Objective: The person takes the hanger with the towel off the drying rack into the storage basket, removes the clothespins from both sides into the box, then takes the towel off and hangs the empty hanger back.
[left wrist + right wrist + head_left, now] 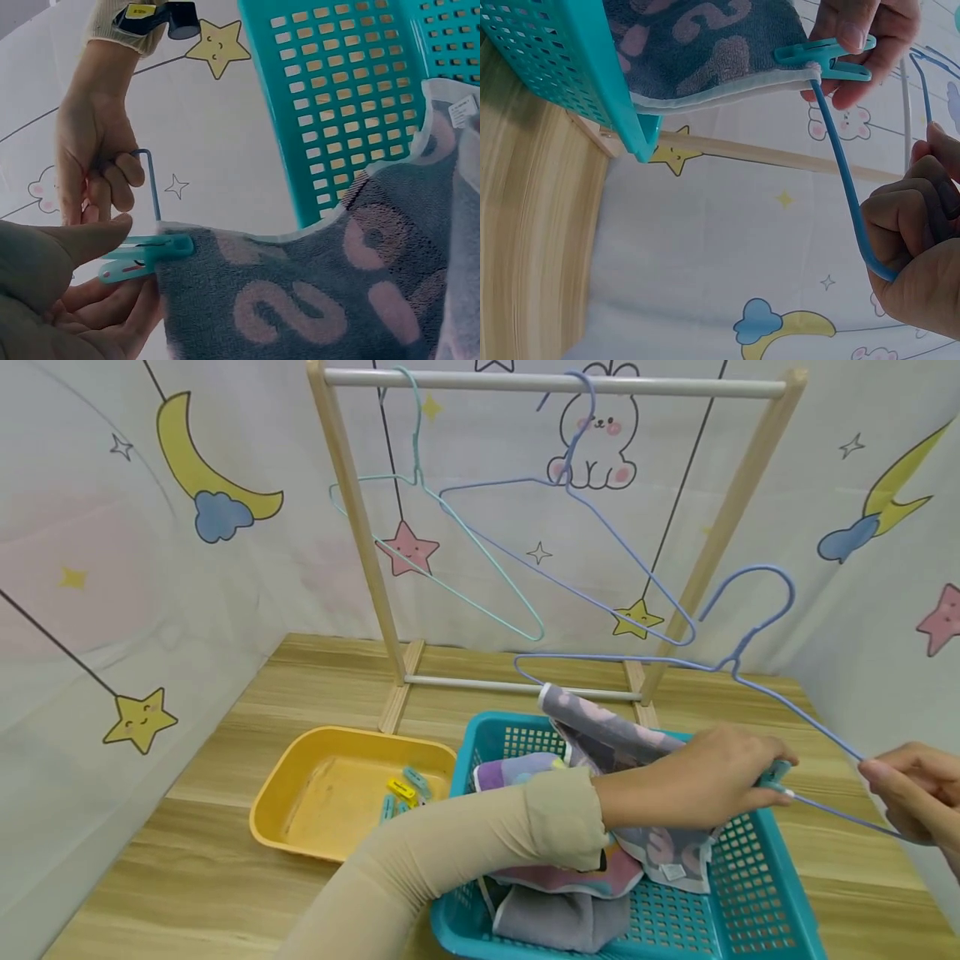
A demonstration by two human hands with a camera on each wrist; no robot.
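Observation:
My left hand (705, 777) reaches across the teal basket (772, 868) and pinches a teal clothespin (829, 56). The clothespin's jaws sit on the corner of a grey towel (262, 300) with pink patterns, beside the wire of a blue hanger (780, 697). At the far right, my right hand (918, 785) grips the rounded end of that hanger, its fingers curled round the wire in the right wrist view. The hanger is held tilted above the basket, hook upward. The towel hangs along its lower bar, its lower part in the basket.
A wooden rack (360, 527) stands behind, a mint hanger (480, 547) and another blue hanger (622, 543) on its white bar. To the left, a yellow tray (322, 793) holds several clothespins (402, 791). More folded cloths (562, 918) lie in the basket.

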